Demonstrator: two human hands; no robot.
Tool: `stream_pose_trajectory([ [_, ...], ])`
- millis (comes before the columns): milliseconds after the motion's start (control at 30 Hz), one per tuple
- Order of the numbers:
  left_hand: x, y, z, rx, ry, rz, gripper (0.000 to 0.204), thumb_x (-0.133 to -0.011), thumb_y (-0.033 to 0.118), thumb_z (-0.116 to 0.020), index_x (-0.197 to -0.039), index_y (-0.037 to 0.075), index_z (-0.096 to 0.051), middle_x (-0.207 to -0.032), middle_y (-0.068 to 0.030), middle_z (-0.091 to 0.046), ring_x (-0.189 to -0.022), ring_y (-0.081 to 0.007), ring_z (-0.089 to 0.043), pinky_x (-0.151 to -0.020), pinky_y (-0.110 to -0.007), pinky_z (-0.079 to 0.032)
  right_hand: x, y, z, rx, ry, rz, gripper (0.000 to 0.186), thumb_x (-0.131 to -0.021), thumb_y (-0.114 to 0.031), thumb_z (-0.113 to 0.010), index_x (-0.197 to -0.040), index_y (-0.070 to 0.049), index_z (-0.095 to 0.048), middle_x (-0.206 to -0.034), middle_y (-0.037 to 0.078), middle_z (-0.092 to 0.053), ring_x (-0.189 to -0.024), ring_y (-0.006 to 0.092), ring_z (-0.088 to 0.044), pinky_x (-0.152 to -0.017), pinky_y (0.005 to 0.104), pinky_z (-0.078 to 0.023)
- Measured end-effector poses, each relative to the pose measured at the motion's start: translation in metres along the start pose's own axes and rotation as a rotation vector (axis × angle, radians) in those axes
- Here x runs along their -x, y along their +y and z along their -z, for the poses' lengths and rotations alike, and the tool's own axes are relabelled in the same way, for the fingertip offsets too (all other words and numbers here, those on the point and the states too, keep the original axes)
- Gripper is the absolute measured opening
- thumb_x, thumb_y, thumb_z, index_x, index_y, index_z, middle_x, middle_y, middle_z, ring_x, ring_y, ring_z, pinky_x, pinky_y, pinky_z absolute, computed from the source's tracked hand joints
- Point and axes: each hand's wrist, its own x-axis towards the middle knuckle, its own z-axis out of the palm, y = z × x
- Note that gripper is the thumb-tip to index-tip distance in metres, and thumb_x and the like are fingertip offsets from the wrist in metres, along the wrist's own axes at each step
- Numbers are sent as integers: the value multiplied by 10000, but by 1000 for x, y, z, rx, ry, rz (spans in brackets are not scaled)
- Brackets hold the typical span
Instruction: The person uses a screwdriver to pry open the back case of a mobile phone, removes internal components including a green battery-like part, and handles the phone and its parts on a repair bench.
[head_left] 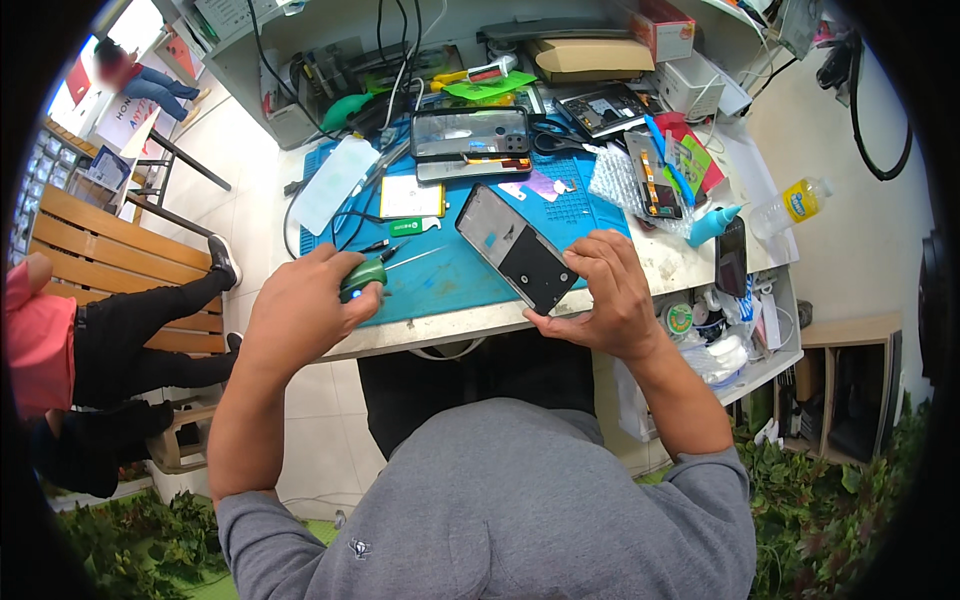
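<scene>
My left hand [300,310] is closed around the green handle of a screwdriver [364,277], whose thin metal shaft points right over the blue mat. Between the fingers and thumb of my right hand [620,300], a phone housing [505,245] is held tilted by its lower right corner. Its dark lower part and greyish inner area face up. The screwdriver tip is apart from the housing. Beyond them on the blue repair mat [440,280] lie a white, yellow-edged flat part [412,197] like a battery, a small green tool [414,227] and a black phone cover [470,132].
A pale flat pad [340,185], scissors [556,138], an opened device [602,108] and bubble wrap [618,180] crowd the back. A blue bottle [714,225] and clear bottle [795,205] stand right. An open drawer [740,370] holds supplies. A seated person [120,330] is at left.
</scene>
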Motion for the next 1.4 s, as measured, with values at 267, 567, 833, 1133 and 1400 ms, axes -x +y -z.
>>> stream_pose_trajectory([
  [267,-8,40,-71,1284,-102,242,520,-1047,384,-892,-1358,-7,-749,-950,-37,-740,-687,-76,-611,-603,-277,-497,-12,-19,-22,-74,161,-74,771,-701,-416,-1106,-1196,-46,-645,-1138,152,-683,-1071,356,-684,-939,490,-567],
  [567,-41,85,-101,1721,87,252,523,-978,110,-912,-1424,-55,-694,-992,-67,-779,-657,-75,-601,-586,-261,-489,-8,-30,-36,-82,199,-47,981,-636,-448,-1165,-1291,-48,-555,-1155,150,-650,-1042,291,-678,-854,398,-583],
  [833,-58,65,-78,1412,-235,108,405,-913,91,-899,-1296,25,-785,-903,-17,-743,-687,-77,-595,-603,-261,-457,7,-20,-32,-1650,-78,-1055,684,-1049,-462,-864,-1432,14,-556,-1234,153,-736,-1007,256,-795,-867,401,-689],
  [1133,-83,73,-65,829,-197,-82,404,-981,227,-898,-1318,34,-785,-1015,-52,-807,-919,-136,-719,-868,-302,-577,1,-22,-32,-1774,-228,-1248,452,-1176,-270,-643,-1502,41,-604,-1268,220,-790,-1093,370,-834,-842,528,-741],
  [1400,-34,27,-27,534,-80,-78,494,-1189,386,-619,-1482,0,-717,-1181,-196,-803,-1028,-297,-747,-960,-412,-589,4,-27,-37,-1844,-49,-1377,426,-1196,-262,-551,-1423,86,-644,-1281,259,-788,-1121,392,-818,-1002,507,-693],
])
